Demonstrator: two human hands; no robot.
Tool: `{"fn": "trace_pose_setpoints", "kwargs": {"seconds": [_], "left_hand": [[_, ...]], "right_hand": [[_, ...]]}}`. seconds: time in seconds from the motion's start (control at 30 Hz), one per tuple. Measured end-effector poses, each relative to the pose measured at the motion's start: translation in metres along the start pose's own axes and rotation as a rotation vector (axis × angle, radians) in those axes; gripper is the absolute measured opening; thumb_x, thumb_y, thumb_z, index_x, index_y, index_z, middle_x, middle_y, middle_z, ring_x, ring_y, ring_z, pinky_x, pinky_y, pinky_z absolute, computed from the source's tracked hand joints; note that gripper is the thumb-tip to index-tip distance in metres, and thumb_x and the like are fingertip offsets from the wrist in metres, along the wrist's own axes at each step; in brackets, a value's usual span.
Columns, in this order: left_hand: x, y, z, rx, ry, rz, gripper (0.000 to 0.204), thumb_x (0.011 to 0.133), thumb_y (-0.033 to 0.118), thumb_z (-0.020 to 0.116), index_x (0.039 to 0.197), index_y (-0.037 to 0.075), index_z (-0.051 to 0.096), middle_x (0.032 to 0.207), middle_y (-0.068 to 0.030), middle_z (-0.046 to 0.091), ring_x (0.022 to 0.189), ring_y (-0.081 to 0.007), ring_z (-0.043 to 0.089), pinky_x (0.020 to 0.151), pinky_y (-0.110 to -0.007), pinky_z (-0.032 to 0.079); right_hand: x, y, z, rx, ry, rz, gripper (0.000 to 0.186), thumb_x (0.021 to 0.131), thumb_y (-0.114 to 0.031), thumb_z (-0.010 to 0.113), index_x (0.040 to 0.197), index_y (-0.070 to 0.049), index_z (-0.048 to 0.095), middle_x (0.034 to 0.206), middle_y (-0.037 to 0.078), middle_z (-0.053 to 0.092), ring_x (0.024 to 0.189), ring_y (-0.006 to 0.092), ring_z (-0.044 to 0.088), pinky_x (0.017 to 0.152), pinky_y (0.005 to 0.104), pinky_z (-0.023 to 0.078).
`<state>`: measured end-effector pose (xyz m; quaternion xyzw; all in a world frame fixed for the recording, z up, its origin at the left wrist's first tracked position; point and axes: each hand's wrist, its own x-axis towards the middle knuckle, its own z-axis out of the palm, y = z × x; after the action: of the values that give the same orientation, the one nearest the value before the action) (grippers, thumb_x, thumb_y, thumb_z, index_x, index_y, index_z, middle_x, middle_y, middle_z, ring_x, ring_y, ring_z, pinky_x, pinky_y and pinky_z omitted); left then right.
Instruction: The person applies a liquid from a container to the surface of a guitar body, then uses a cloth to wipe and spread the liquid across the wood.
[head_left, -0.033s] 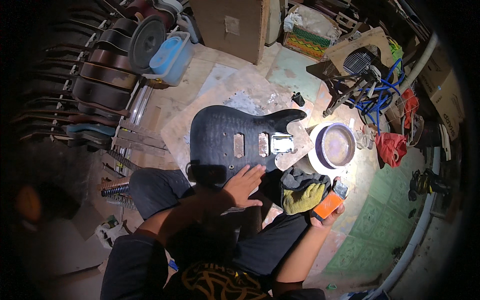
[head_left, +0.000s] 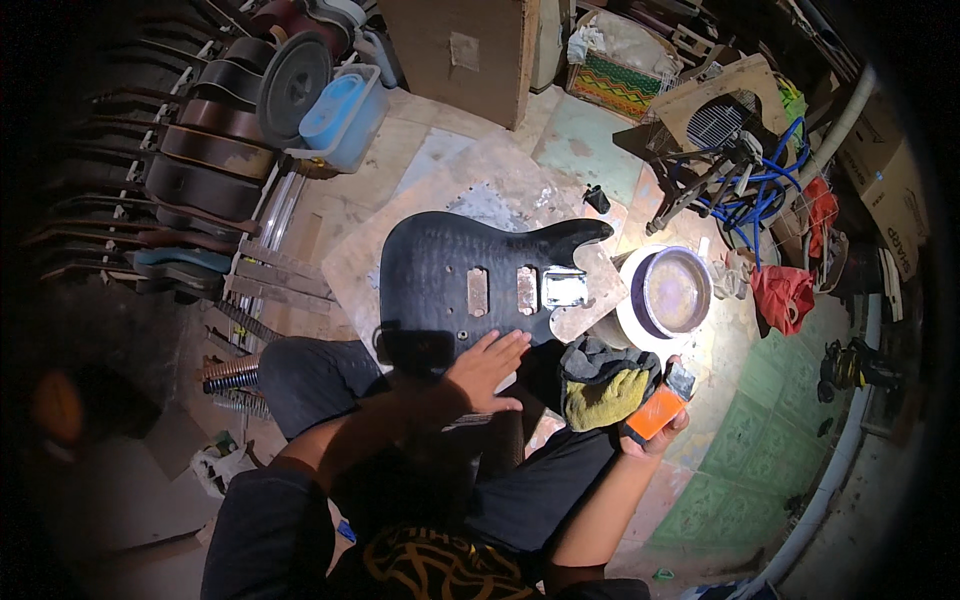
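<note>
A dark, unfinished electric guitar body (head_left: 428,275) lies flat, with two rectangular pickup openings and a pale neck pocket. My left hand (head_left: 487,372) rests on its near edge, fingers stretched out. Off to the right, my right hand (head_left: 660,440) grips an orange sanding block (head_left: 657,412) with a grey piece at its upper end. The block is held up, apart from the guitar body. Between the two hands, a grey and yellow cloth (head_left: 608,398) is draped near my knee. The fingers behind the block are partly hidden.
A round tub with a purple rim (head_left: 638,292) stands right of the guitar body, on a worn board (head_left: 350,245). A small black object (head_left: 596,198) sits behind it. Guitars (head_left: 210,150) line the left side; a stand with blue hose (head_left: 745,210) and a red cloth (head_left: 780,298) are at right.
</note>
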<state>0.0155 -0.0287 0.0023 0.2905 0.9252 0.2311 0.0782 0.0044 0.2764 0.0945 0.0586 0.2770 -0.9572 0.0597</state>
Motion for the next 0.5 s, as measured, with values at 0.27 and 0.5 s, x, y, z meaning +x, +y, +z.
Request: {"fn": "trace_pose_setpoints", "kwargs": {"seconds": [0.27, 0.5], "left_hand": [[0.093, -0.101, -0.035, 0.332, 0.308, -0.363, 0.076, 0.099, 0.048, 0.052, 0.153, -0.003, 0.037, 0.161, -0.0215, 0.036, 0.150, -0.0351, 0.031, 0.123, -0.054, 0.020], [0.125, -0.065, -0.023, 0.301, 0.236, -0.360, 0.071, 0.099, 0.042, 0.052, 0.152, -0.004, 0.038, 0.161, -0.0215, 0.035, 0.150, -0.0338, 0.031, 0.122, -0.053, 0.021]], "right_hand": [[0.002, -0.004, 0.014, 0.005, 0.044, 0.020, 0.101, 0.070, -0.041, 0.089, 0.151, -0.009, 0.037, 0.140, 0.020, 0.055, 0.129, 0.0378, 0.056, 0.110, 0.0522, 0.046], [-0.001, -0.004, 0.019, 0.117, 0.073, 0.047, 0.095, 0.067, -0.031, 0.092, 0.145, -0.009, 0.043, 0.132, 0.016, 0.061, 0.121, 0.0351, 0.062, 0.105, 0.0487, 0.051]]}}
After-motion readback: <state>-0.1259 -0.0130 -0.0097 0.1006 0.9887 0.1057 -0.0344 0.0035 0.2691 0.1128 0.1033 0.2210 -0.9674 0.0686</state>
